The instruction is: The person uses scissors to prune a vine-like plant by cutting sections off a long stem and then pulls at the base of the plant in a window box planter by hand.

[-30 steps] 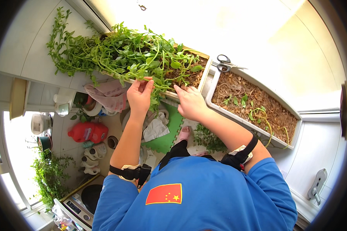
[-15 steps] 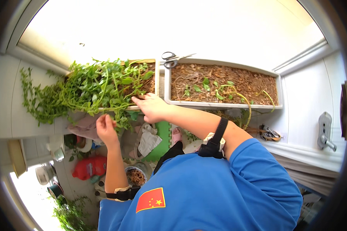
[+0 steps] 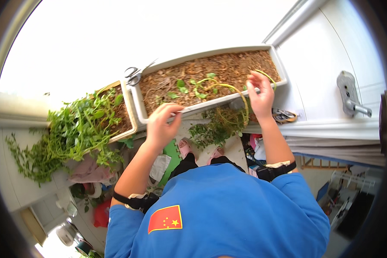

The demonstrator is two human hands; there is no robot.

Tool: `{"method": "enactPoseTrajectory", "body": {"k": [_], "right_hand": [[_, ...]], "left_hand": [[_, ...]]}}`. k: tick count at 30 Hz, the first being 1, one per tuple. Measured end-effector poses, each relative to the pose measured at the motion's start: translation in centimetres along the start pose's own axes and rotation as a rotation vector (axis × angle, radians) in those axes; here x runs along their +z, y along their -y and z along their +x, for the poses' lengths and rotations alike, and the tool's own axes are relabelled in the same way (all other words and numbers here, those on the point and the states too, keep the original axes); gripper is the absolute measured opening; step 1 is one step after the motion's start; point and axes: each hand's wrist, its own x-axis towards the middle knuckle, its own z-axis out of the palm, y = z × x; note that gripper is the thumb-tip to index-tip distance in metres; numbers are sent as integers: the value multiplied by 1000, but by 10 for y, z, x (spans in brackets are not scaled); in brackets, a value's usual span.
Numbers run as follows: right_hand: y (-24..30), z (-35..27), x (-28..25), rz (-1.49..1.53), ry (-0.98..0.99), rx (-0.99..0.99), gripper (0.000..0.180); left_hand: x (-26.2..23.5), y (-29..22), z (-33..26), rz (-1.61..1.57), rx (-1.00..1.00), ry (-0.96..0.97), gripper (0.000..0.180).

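Note:
A long pale planter holds brown, chip-strewn soil with a few small green leaves. My left hand is at its front rim near the left end, the fingers bent and the thumb apart from them; I see nothing held. Over the right end of the same planter is my right hand, loosely curled with a gap between thumb and fingers. Close to those fingers lies a thin yellow-green stem. A thicker yellowish stem arches over the front rim and hangs down.
A second planter, crowded with leafy green plants, stands to the left. Black-handled scissors rest across the planters' back corners. Below hangs trailing foliage. A metal handle fitting is on the right wall.
My view has swung right. Both hands have left the leafy plants of the left planter and are now at the right planter, my right hand at its far right end.

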Motion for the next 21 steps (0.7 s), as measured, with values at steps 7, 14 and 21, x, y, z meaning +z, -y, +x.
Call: {"method": "enactPoseTrajectory", "body": {"k": [7,14,21], "right_hand": [[-68,-105,-97,-217,150,479,37],[-86,-142,-65,-77,416,579,43],[-92,-145,-59,224,628,692,36]], "left_hand": [[103,-12,7,-129,54,714,26],[198,16,-8,-391,-266,823,54],[222,1,-26,-497,-545,878,60]]}}
